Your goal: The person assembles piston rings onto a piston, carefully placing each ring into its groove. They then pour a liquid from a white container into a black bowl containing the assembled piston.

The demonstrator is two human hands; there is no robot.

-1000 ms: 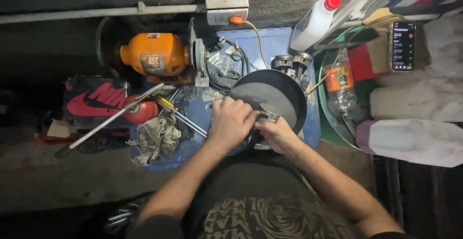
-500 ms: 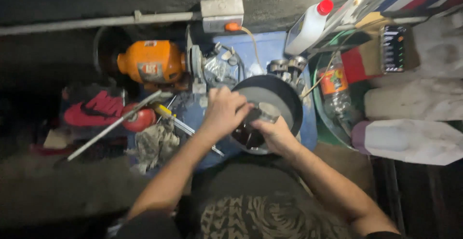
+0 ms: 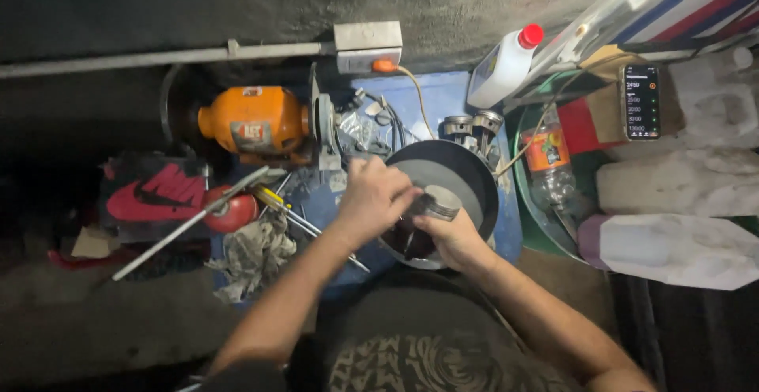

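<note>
- Both hands close on one small metal cylinder (image 3: 437,202): the right hand (image 3: 451,238) cups it from below, the left hand (image 3: 373,200) grips over its near side, fingers curled shut.
- Cylinder sits between the two hands, held just above the dark round pan (image 3: 466,172), over a shiny bowl (image 3: 411,251).
- Judged step: working the cylinder by hand over the pan; next move calls for a steady right-hand hold while the left turns or rubs.
- Left of the pan: screwdrivers (image 3: 296,214), a crumpled rag (image 3: 254,253), an orange bench grinder (image 3: 253,121).
- Behind the pan: two more metal cylinders (image 3: 471,127), a white bottle (image 3: 504,66).
- Right of the pan: a phone (image 3: 641,101), all around the blue desk (image 3: 431,95).
</note>
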